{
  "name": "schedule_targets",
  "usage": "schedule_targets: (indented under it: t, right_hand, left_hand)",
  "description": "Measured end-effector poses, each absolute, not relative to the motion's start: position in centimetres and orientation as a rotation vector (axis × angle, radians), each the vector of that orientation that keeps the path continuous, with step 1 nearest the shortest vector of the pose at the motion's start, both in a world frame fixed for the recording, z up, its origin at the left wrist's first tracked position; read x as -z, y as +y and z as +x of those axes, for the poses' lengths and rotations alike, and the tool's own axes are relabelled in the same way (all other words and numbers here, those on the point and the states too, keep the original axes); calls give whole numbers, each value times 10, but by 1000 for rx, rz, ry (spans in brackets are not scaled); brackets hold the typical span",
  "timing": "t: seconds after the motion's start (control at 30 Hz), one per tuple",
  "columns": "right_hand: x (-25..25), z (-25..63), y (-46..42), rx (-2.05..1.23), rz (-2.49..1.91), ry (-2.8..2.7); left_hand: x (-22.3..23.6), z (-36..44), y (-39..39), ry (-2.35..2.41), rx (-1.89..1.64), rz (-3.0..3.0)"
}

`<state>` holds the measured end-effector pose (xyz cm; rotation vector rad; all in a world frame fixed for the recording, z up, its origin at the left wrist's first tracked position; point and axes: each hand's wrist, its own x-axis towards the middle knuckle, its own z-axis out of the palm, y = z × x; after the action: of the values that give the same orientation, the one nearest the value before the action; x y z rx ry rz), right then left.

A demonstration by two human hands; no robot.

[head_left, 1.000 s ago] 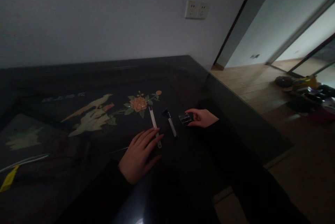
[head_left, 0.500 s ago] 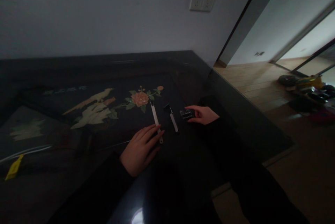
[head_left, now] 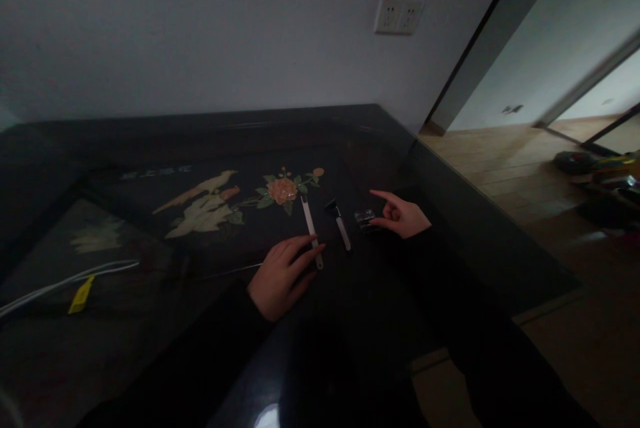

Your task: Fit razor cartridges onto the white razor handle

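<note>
On the dark glossy table, my left hand (head_left: pixel 286 276) lies with fingers stretched out. Its fingertips touch the lower part of a slim white handle (head_left: pixel 309 220) with a hole at its near end. To the right lies a razor-like tool (head_left: pixel 343 233) with a black head and a white-and-black handle, untouched by either hand. My right hand (head_left: pixel 403 216) is beside a small clear-and-black case (head_left: pixel 365 218). Its index finger is raised apart from the thumb, which is at the case's right edge; the other fingers are curled.
A bird-and-peony picture (head_left: pixel 283 191) decorates the tabletop (head_left: pixel 240 141). White cable (head_left: pixel 95 273) and a yellow tag (head_left: pixel 81 295) are at the left. A double socket (head_left: pixel 398 16) is on the wall. Blurred items (head_left: pixel 607 171) sit on the floor at right.
My right index finger has lifted off the small case, opening away from the thumb. My left hand stays on the white handle. The view has shifted slightly, moving everything rightward.
</note>
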<state>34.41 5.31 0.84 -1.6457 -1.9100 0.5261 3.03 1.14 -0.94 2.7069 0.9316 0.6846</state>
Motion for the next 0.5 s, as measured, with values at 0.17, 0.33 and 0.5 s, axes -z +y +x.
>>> schedule_targets:
  t: [0.17,0.33,0.5]
  right_hand:
    - [-25,300,33,-315,-1432,-1567]
    - [-18,227,-6,-505,-1144,-1853]
    - [-3,196,-31,-816,-922,-2081]
  left_hand:
    - [-4,19,-1,971,-963,2531]
    - [-8,16,-13,1175,-873,2076]
    - [-2,23,-23,1015,-744,1954]
